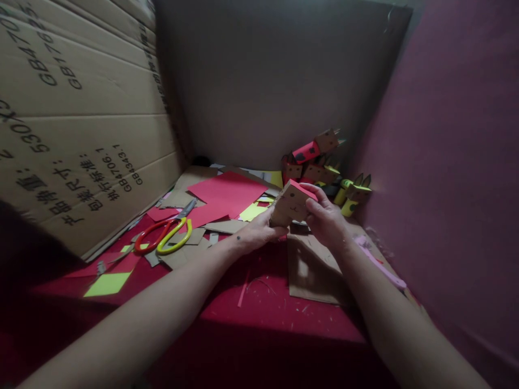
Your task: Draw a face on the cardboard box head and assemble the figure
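Both hands hold a small cardboard box head (290, 204) above the table, near the middle of the view. A drawn face shows on its brown front, and its top edge is red. My left hand (261, 229) grips it from the left and below, with the fingers partly hidden behind it. On the right side, my right hand (326, 216) pinches the box between thumb and fingers. A flat cardboard sheet (314, 270) lies on the red table cloth below my right hand.
Scissors (174, 232) with red and yellow handles lie left among red paper (227, 189) and cardboard scraps. Cardboard figures (306, 153) are heaped behind the hands; a yellow one (349, 207) stands right. A pink cutter (381, 263) lies beside the right forearm. Tall cardboard (93, 119) rises left.
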`<state>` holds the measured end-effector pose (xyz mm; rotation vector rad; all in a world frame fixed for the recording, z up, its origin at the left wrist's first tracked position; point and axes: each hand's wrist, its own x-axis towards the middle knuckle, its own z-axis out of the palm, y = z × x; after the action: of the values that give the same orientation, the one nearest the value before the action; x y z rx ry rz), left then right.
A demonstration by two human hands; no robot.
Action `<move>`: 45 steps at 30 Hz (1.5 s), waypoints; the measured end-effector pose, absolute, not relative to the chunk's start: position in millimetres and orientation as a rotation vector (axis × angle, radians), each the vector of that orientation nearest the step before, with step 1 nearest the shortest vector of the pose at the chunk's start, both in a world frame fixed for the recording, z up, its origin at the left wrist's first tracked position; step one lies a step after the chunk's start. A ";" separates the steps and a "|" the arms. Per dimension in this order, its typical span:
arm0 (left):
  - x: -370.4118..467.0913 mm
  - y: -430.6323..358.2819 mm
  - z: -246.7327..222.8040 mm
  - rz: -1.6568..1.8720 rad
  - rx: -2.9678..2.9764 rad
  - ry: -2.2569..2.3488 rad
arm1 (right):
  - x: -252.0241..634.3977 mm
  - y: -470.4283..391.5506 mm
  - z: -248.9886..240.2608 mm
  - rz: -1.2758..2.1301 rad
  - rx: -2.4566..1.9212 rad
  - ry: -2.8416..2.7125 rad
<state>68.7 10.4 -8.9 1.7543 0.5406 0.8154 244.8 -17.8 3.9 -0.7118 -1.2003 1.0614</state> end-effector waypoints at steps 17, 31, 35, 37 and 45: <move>72.1 8.8 -13.9 0.869 1.874 0.581 | 246.1 -14.6 0.8 1.111 -0.684 -1.227; 76.4 13.1 -27.1 0.939 1.900 0.602 | 246.8 -14.4 -1.3 1.112 -0.693 -1.283; 76.5 14.6 -28.6 0.942 1.903 0.597 | 247.8 -14.8 -2.1 1.110 -0.695 -1.303; 76.5 14.9 -28.9 0.941 1.904 0.589 | 248.4 -14.6 -2.5 1.109 -0.695 -1.311; 76.8 16.1 -28.4 0.912 1.889 0.523 | 250.2 -14.7 -3.2 1.093 -0.682 -1.347</move>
<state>76.8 16.1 -28.4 1.8895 0.5235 0.9120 250.2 -14.7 -3.2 -0.6816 -1.3467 1.0928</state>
